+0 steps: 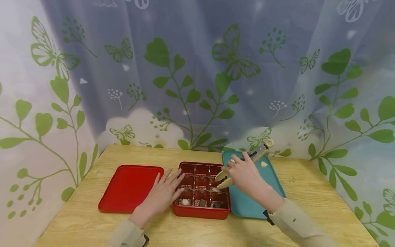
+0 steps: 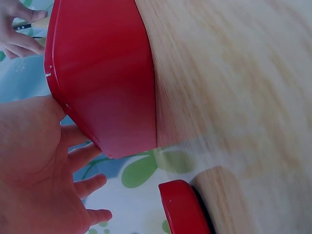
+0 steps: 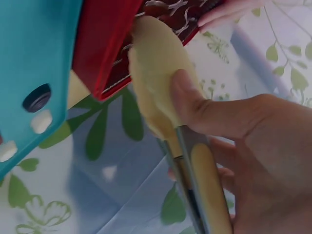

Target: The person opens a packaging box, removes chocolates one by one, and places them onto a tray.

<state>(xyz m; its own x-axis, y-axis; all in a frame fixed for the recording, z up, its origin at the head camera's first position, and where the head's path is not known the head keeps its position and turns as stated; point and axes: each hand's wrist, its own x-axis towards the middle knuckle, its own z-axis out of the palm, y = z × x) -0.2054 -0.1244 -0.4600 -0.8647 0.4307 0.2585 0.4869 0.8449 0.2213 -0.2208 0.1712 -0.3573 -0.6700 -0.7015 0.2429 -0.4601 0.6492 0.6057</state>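
My right hand [image 1: 246,173] grips a pair of tongs [image 3: 168,87] with cream-coloured tips and metal arms. The tips hang over the right column of a red box [image 1: 202,212] divided into compartments. A pale piece [image 1: 216,189] lies under them in the middle-right compartment; whether they touch it I cannot tell. Along the box's near row sit a white piece [image 1: 185,202], a brown piece [image 1: 202,203] and a dark piece [image 1: 217,204]. My left hand [image 1: 162,192] has its fingers spread and touches the box's left rim; the left wrist view shows it against the red wall.
A flat red lid [image 1: 129,188] lies left of the box. On the right, a teal tray [image 1: 247,202] carries white pieces [image 3: 41,121] and a dark round piece [image 3: 37,98]. Behind the wooden table [image 1: 163,230] hangs a curtain [image 1: 197,85] with leaves and butterflies.
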